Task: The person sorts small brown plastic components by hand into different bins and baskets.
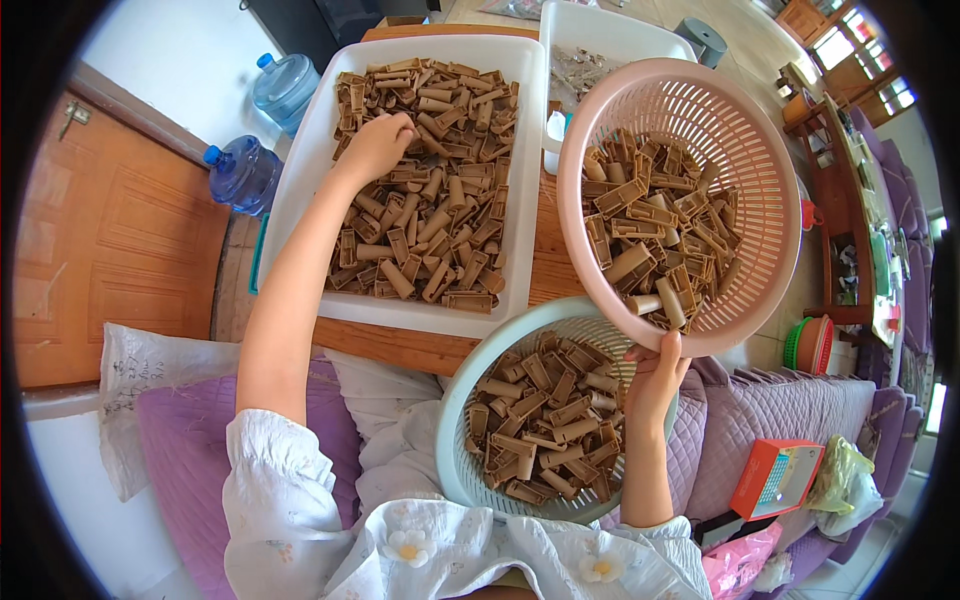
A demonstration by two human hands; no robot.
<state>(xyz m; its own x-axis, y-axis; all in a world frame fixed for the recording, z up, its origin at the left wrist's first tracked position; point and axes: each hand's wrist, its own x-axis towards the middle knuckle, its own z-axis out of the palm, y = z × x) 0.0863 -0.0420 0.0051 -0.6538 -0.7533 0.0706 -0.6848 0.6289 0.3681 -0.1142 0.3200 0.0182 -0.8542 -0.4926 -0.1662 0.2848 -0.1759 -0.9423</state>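
My left hand (378, 147) reaches over the white tray (520, 230), its fingers curled down at the pile of small brown trough-shaped plastic parts (430, 215). Whatever sits between those fingers is hidden. With my right hand (655, 385) I grip the near rim of a pink slotted plastic basket (765, 200), which leans toward me. More of the same brown parts (655, 215) lie inside it. Below, close to my lap, a pale green basket (450, 440) holds another heap of these parts (550, 415); the pink basket and my right hand overlap its right edge.
The tray stands on a wooden table (400, 340). Behind it is a second white bin (610, 25) with small scraps. Two blue water jugs (245, 172) stand left of the table. On the purple sofa (740, 400) at right lie an orange box (775, 478) and plastic bags (845, 485).
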